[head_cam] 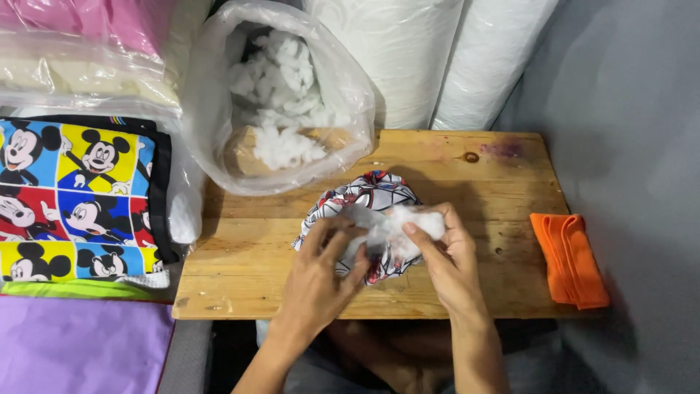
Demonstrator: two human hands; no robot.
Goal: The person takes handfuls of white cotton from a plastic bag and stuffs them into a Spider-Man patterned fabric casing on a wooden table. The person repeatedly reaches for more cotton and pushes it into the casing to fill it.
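Rough wooden surface (248,248) carries a printed fabric cover (368,197); left hand (321,273) pinches its opening, right hand (445,255) clenches fluffy white stuffing (397,226).

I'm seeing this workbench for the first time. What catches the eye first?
At the centre of the wooden board, the left hand and right hand press white stuffing into a printed fabric cover. Behind, an open clear bag of stuffing; far left, bright cartoon-print fabric.
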